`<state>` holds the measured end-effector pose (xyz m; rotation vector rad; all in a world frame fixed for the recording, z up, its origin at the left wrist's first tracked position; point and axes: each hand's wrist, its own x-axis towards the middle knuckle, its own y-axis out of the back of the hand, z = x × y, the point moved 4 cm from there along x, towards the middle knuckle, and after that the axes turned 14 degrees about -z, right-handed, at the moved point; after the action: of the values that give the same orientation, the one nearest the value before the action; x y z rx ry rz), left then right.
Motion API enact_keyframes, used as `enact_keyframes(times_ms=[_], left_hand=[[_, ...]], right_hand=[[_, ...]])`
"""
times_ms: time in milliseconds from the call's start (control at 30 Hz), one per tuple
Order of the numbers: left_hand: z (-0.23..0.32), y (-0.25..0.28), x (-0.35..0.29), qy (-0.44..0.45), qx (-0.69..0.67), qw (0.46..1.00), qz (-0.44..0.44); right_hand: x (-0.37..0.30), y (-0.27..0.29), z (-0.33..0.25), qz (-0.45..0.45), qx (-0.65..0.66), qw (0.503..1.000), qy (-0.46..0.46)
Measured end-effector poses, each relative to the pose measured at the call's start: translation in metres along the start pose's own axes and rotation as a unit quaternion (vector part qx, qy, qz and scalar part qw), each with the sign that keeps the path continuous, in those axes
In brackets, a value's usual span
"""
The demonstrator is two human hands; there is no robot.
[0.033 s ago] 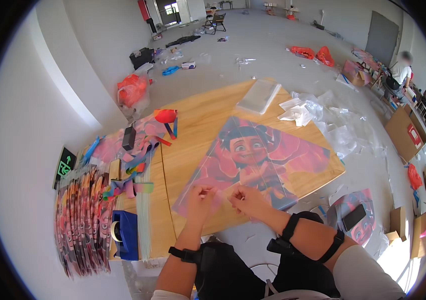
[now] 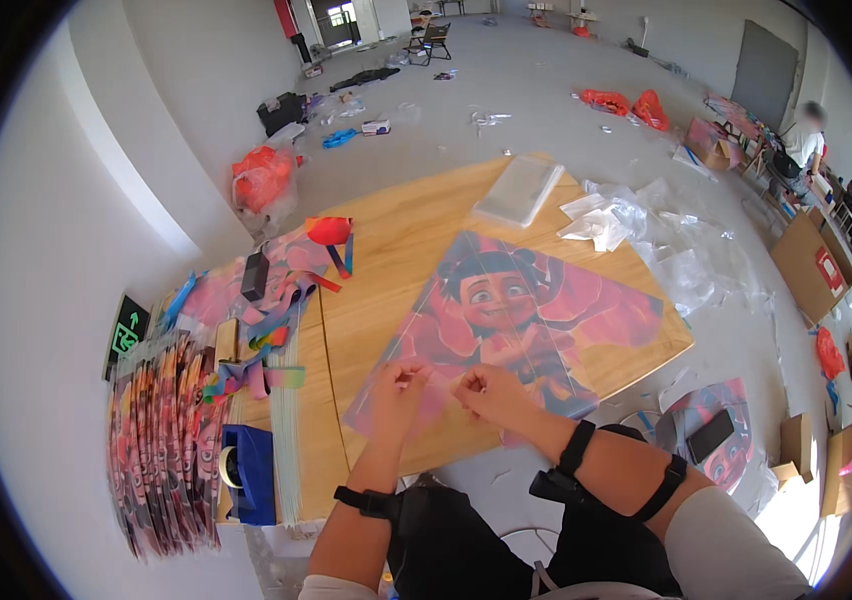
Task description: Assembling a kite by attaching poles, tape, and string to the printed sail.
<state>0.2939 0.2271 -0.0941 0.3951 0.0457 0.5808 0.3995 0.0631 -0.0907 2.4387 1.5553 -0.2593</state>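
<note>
A pink and red kite [image 2: 546,320] printed with a cartoon figure lies spread on the wooden table, thin rods running across it. Over its near edge, my left hand [image 2: 401,388] is closed, thumb and fingertips pinched together. Just to the right, my right hand [image 2: 491,393] is pinched too, its fingertips pointing at the left hand's across a small gap. Whatever the fingertips hold is too small or hidden to make out; the pink sheet shows below and between them.
At the table's left stand a blue tape dispenser [image 2: 249,474], a bundle of thin pale rods [image 2: 287,440] and colourful ribbons [image 2: 256,368]. Several printed kites [image 2: 161,450] hang off that side. A clear plastic case [image 2: 519,190] and crumpled plastic [image 2: 601,218] sit at the far edge.
</note>
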Motion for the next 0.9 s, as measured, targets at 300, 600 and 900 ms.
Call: enact_keyframes(times_ms=[300,600,900], left_hand=[[-0.063,0.021,0.149,-0.029,0.150,0.988,0.029],[-0.103,0.008,0.184,0.030,0.171,0.985,-0.007],[-0.104,0.005,0.182,0.069,0.181,0.981,-0.013]], right_hand=[[0.165,0.040,0.005,0.020,-0.095,0.994,-0.053],[0.199,0.060,0.018,-0.008,-0.129,0.989,-0.068],[0.196,0.063,0.015,-0.003,-0.094,0.991,-0.090]])
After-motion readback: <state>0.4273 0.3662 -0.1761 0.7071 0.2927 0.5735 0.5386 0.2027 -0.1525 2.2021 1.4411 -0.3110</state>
